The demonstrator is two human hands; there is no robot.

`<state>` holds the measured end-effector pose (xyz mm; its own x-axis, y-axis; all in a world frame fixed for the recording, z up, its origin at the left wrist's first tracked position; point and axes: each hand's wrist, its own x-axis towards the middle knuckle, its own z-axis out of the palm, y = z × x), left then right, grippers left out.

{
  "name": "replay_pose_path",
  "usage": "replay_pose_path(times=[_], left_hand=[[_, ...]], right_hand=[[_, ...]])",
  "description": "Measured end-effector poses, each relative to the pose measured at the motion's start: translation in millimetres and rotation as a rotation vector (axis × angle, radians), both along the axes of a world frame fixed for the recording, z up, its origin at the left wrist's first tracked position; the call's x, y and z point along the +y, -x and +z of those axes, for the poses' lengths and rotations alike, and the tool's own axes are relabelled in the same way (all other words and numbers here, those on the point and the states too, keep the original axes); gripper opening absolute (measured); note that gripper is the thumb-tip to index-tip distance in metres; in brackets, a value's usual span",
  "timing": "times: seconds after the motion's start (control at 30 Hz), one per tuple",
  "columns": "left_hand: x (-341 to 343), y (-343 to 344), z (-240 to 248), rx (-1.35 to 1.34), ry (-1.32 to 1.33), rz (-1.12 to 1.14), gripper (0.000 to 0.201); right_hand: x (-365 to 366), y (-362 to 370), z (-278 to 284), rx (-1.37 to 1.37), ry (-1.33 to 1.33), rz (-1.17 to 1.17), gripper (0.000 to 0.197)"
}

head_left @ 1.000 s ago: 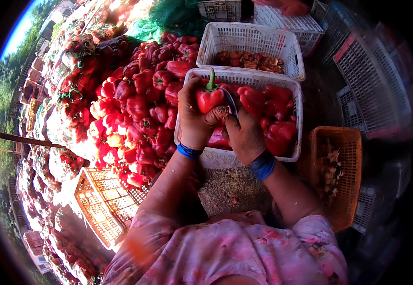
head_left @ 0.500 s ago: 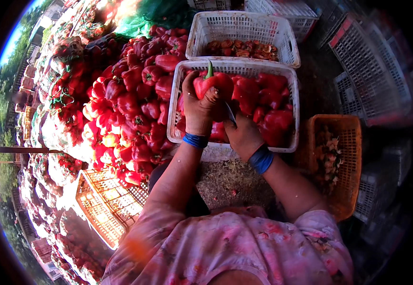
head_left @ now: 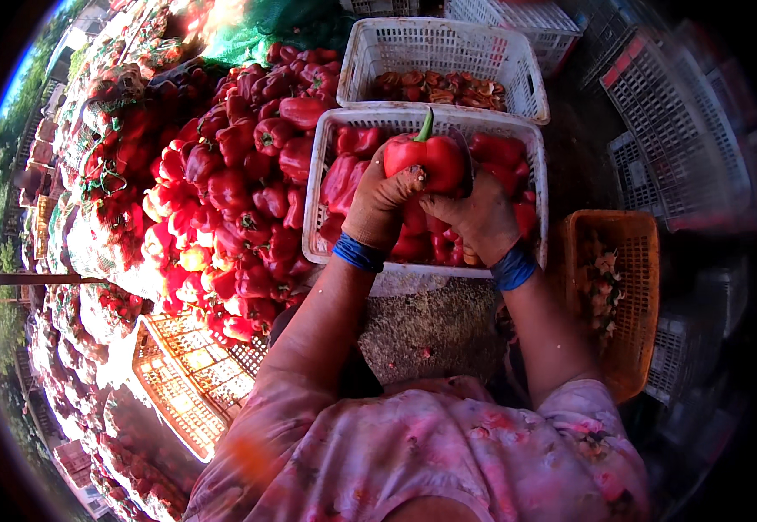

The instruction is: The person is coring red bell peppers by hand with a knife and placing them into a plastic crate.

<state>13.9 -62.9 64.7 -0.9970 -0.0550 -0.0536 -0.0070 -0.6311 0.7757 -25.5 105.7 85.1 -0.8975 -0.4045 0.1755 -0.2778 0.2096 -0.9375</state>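
"What have you got in your left hand (head_left: 381, 207)?"

"A red pepper (head_left: 424, 163). My fingers are curled around its left side and my thumb lies across the front. Its green stem (head_left: 426, 123) points toward the far edge of the white crate (head_left: 313, 200)."

"And your right hand (head_left: 484, 216)?"

"It is closed on a knife (head_left: 463, 150), right up against the pepper. You can see only a thin dark bit of blade along the pepper's right side; my hand hides the handle."

"Where is the pepper, exactly?"

"Held up over the white crate, about midway between its left and right edges and nearer the far edge than the near one. More red peppers (head_left: 343, 184) lie in the crate beneath, reaching into its far left corner."

"What's around you?"

"Just past the far edge stands a second white crate (head_left: 448, 54) with reddish scraps (head_left: 448, 90) in the bottom. Off the left edge is a big heap of peppers (head_left: 232, 193). Beyond the near right corner is an orange crate (head_left: 643, 304) holding pale scraps (head_left: 605, 287). I wear a blue band (head_left: 359, 255) on each wrist."
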Motion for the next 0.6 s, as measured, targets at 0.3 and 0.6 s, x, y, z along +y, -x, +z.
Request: replay_pose_path(times=[0.3, 0.6], left_hand=[[-3.6, -5.0, 8.0, 0.005, 0.009, -0.259, 0.054], [4.0, -5.9, -9.6, 0.017, -0.054, -0.325, 0.061]], right_hand=[[25.8, -9.6, 43.2, -0.527, 0.029, 0.07, 0.067], [40.6, -6.0, 29.4, -0.571, 0.392, 0.152, 0.084]])
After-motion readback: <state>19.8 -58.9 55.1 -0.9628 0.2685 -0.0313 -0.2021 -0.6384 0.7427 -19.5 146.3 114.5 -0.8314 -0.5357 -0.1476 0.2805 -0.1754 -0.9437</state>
